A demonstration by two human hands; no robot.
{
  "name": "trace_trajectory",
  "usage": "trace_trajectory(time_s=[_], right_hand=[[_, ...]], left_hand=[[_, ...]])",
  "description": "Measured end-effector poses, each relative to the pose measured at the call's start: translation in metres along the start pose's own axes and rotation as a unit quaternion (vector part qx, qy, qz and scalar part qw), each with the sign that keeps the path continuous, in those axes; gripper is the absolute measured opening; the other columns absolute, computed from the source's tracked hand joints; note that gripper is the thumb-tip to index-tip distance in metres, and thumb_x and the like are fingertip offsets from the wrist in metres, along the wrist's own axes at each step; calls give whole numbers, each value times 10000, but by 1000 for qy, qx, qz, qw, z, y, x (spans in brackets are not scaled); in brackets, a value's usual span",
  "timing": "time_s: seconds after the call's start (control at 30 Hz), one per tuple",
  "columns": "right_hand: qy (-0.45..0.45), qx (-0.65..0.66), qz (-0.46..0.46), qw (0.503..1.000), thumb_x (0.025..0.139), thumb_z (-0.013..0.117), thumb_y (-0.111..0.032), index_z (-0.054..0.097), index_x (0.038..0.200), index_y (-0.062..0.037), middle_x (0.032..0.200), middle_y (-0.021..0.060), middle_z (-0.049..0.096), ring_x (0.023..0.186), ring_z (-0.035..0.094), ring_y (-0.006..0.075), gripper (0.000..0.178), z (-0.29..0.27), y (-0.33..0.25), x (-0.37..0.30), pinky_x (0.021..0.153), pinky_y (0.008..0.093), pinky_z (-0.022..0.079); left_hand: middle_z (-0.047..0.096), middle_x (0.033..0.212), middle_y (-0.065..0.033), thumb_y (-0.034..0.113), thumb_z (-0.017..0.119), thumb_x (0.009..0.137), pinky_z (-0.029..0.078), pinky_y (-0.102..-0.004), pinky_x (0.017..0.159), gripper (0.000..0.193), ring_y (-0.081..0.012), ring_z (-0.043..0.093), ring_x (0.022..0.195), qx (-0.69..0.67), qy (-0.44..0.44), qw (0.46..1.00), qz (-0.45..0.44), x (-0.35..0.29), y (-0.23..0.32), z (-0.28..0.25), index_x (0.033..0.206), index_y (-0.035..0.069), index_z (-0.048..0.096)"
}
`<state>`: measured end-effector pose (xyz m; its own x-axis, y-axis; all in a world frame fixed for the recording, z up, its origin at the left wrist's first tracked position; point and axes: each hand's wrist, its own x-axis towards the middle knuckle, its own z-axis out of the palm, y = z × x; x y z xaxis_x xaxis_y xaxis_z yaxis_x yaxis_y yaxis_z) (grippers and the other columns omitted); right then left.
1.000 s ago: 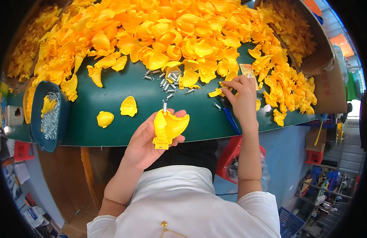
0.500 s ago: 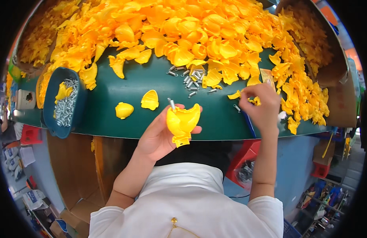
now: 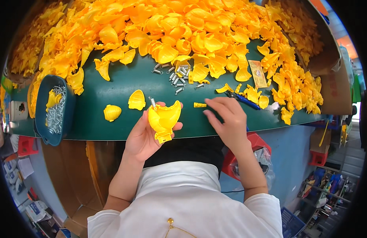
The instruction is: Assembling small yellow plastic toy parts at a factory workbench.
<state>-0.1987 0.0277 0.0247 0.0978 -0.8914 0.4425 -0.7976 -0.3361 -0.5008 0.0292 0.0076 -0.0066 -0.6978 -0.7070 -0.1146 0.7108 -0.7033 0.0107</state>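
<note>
My left hand [image 3: 140,139] holds a yellow curved plastic shell [image 3: 164,120] with its hollow side up, the fingers behind it. A silver coil spring [image 3: 152,102] stands up at the shell's upper left edge, near my left thumb. Right of it, over the green table, my right hand [image 3: 230,121] pinches a short yellow plastic strip [image 3: 199,105] by its end. On the table left of my left hand lie a yellow half shell [image 3: 136,100] and a rounded yellow piece [image 3: 112,113]. Loose springs [image 3: 178,75] lie beyond both hands.
A large heap of yellow plastic parts [image 3: 183,23] covers the far table [image 3: 92,127]. At the left stands a blue tray [image 3: 68,119] of springs. Blue-handled pliers [image 3: 247,101] and a printed card [image 3: 257,73] lie to the right. Cardboard boxes [image 3: 335,91] flank the heap.
My right hand has moved left and nearer from the small parts by the pliers, bringing the yellow strip with it. The left hand keeps hold of the shell. The view has shifted slightly.
</note>
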Motion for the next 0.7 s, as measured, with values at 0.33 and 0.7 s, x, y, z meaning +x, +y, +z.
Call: trace_trajectory(time_s=[0.33, 0.7], right_hand=[[-39, 7, -54, 998, 731, 660, 17, 648, 947, -16, 856, 108, 600, 748, 591, 251, 219, 8, 16, 14, 652, 315, 484], [-5, 168, -88, 982, 699, 685, 33, 660, 902, -50, 848, 74, 605, 752, 558, 225, 220, 7, -26, 20, 639, 292, 451]], left_hand=[[379, 1352, -201, 402, 350, 965, 530, -384, 807, 526, -358, 575, 1045, 35, 17, 999, -13, 0, 1, 4, 1336, 30, 328], [533, 1192, -184, 360, 301, 986, 541, -346, 780, 498, -346, 614, 965, 190, 21, 981, -34, 5, -6, 13, 1300, -22, 365]])
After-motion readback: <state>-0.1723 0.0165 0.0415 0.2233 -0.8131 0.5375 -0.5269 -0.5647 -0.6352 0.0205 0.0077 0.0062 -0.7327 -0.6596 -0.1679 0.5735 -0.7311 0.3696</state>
